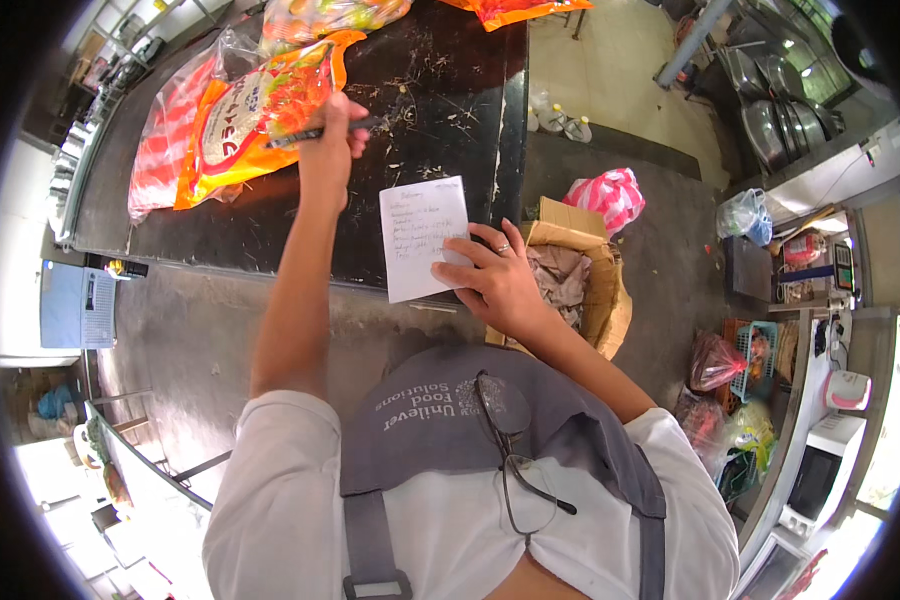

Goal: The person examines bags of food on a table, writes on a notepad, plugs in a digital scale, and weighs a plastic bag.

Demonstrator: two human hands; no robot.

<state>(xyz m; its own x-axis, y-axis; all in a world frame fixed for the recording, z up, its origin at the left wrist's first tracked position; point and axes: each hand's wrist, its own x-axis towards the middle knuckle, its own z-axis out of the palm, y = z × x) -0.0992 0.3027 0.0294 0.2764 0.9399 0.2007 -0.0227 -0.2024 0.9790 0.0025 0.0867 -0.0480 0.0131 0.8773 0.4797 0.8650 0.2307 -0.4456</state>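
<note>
My left hand (331, 146) is raised over the left part of a black worktop (450, 112), with a black pen (300, 138) between its fingers. Behind it lies an orange printed plastic food bag (225, 127), beside a red-and-white striped plastic bag (166, 142). A white sheet of paper (418, 217) with handwriting lies near the worktop's front corner. My right hand (499, 279), a ring on one finger, holds the sheet at its lower right edge, fingers spread over it; whatever is under the paper there is hidden.
An open cardboard box (607, 300) with crumpled brown paper stands right of the worktop. A pink-and-white striped bag (607, 199) is behind it. More bags (337, 19) lie at the worktop's far side. Metal pans (776, 127), a teal basket (751, 360) and a microwave (816, 480) are at the right.
</note>
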